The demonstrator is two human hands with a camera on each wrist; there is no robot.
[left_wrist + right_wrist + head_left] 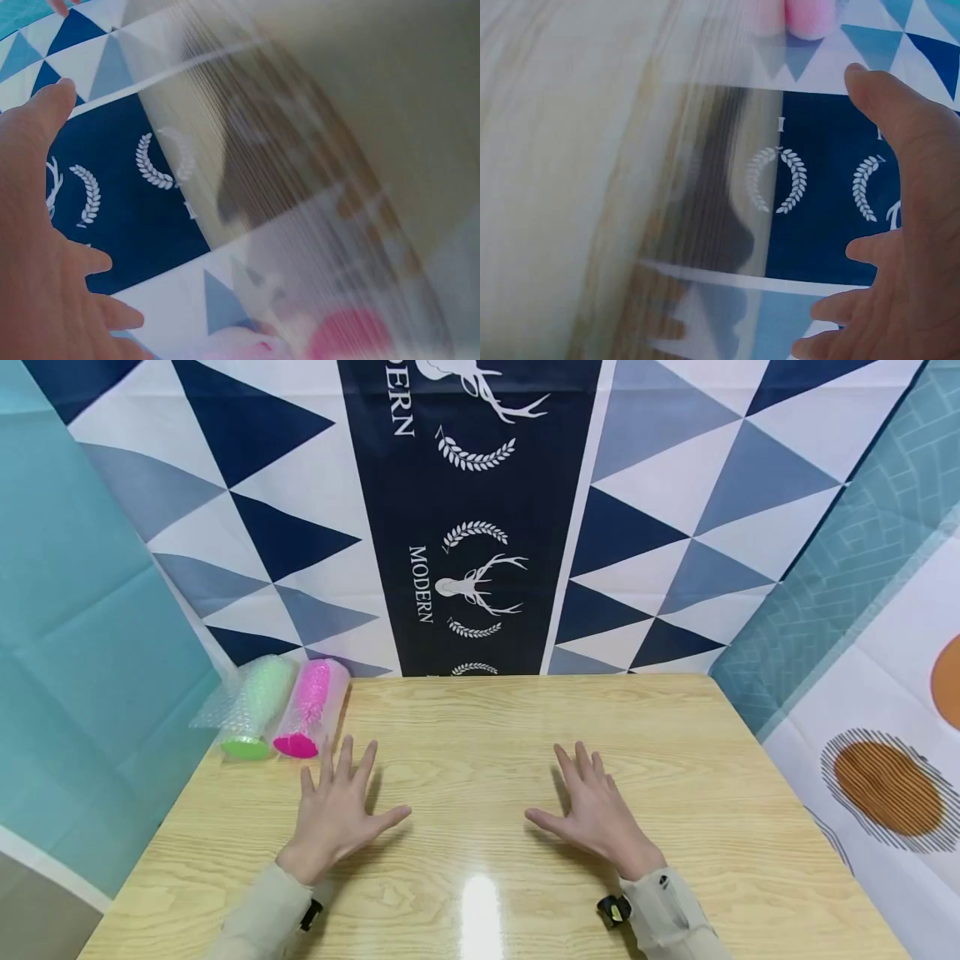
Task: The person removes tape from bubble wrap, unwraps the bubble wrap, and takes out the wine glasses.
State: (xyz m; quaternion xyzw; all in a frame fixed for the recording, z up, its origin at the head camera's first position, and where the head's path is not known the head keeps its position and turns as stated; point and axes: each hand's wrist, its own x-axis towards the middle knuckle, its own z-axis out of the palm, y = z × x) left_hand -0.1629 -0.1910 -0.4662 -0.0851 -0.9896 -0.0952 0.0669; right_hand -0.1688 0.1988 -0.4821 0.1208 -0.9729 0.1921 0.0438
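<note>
My left hand point(333, 818) is over the wooden table with its fingers spread and thumb pointing inward, holding nothing. Just beyond its fingertips lies a bright pink cylindrical thing point(311, 702) with a flat round pink end, in clear bubble wrap. Beside that, farther left, is a similar pale green wrapped thing point(262, 697); the wrap hides what kind they are. On the other side, my right hand point(600, 818) also has straight, spread fingers and nothing in it. In the right wrist view its thumb and fingers point(900, 120) stand apart from any object.
The light wood table point(480, 760) reflects a bright glare near its front. A patterned cloth point(472, 510) hangs along its back edge. A teal cloth point(105, 635) is at the left, and another printed cloth point(832, 693) borders the right.
</note>
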